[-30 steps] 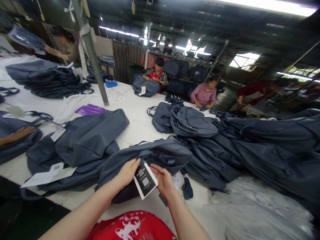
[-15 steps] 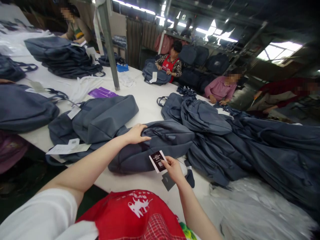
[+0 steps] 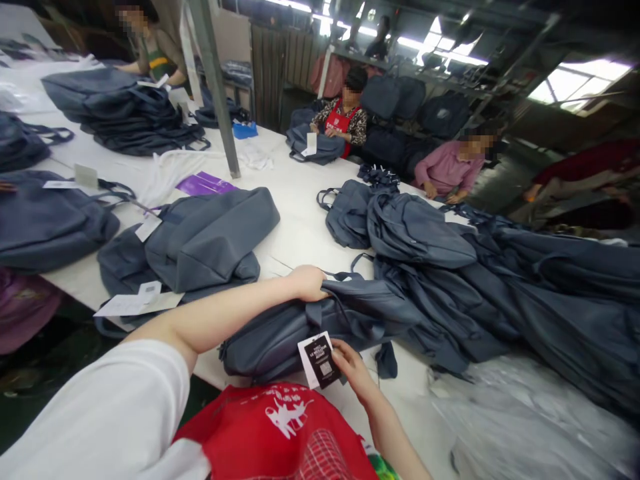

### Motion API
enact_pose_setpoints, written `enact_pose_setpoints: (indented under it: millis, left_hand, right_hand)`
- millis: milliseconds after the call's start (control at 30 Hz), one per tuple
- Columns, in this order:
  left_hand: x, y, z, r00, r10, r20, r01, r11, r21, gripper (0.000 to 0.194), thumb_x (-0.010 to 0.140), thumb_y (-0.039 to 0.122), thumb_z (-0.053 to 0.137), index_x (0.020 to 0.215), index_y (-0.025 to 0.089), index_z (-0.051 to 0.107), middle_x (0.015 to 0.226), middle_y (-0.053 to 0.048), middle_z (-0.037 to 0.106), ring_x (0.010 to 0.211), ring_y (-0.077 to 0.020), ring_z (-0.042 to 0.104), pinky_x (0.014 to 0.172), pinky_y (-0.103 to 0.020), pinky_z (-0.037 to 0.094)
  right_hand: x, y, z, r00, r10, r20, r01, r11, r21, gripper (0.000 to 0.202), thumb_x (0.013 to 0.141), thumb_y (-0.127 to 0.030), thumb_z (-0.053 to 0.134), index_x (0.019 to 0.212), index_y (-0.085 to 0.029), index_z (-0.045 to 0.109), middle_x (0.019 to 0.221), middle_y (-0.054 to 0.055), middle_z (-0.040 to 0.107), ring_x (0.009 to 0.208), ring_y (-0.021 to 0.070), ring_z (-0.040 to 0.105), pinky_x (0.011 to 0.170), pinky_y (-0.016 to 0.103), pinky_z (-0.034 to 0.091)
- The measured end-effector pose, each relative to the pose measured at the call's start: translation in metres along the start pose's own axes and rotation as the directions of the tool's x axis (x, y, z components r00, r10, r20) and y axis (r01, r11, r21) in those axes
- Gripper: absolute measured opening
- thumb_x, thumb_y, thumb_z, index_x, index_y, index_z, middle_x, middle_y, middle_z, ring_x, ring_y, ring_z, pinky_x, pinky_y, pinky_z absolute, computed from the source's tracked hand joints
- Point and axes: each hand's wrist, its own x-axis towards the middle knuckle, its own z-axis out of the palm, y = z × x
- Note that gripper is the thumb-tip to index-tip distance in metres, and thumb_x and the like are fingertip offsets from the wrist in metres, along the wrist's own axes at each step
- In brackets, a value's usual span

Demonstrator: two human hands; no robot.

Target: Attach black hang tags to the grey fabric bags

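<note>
A dark blue-grey backpack (image 3: 280,340) lies on the white table right in front of me, its straps on top. At its far edge my left hand (image 3: 311,283) is closed on the fabric, with the fingertips partly hidden by it. Near the bag's front side, my right hand (image 3: 354,368) pinches a pair of hang tags (image 3: 320,362). The front tag is black with white print and a square code; a white one shows behind it. A small dark strap end (image 3: 386,361) lies to the right of this hand.
More backpacks lie left (image 3: 215,237) and in a heap on the right (image 3: 420,233). Clear plastic bags (image 3: 520,407) cover the near right corner. A metal post (image 3: 216,93) rises from the table beside a purple sheet (image 3: 206,183). Several co-workers (image 3: 340,120) work across the table.
My left hand has moved right and closed on the backpack's far edge, pulling the fabric up. My right hand has moved down slightly with the tags, which now face me more fully.
</note>
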Motion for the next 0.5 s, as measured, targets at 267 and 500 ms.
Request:
enact_pose_setpoints:
  millis: [267,500]
  left_hand:
    - [0.004,-0.012,-0.029,0.963,-0.102,-0.248,0.034,0.964,-0.265,0.030,0.079,0.041,0.055,0.070,0.018,0.071,0.069,-0.003,0.068,0.068,-0.0186,0.060,0.063,-0.027,0.041]
    - [0.036,-0.077,-0.183,0.579,-0.499,-0.644,0.151,0.842,-0.517,0.049,0.086,0.050,0.047,0.095,0.005,0.065,0.080,-0.007,0.066,0.076,-0.0188,0.058,0.066,-0.027,0.042]
  right_hand:
    - [-0.019,0.027,0.001,0.978,0.192,-0.078,-0.168,0.955,0.244,0.058,0.078,-0.064,0.058,0.114,-0.019,0.062,0.103,0.012,0.066,0.083,0.0229,0.063,0.073,0.037,0.047]
    - [-0.004,0.056,-0.012,0.956,0.199,-0.214,-0.221,0.972,-0.084,0.055,0.072,-0.074,0.050,0.095,-0.028,0.069,0.090,0.012,0.069,0.075,0.0291,0.068,0.061,0.043,0.052]
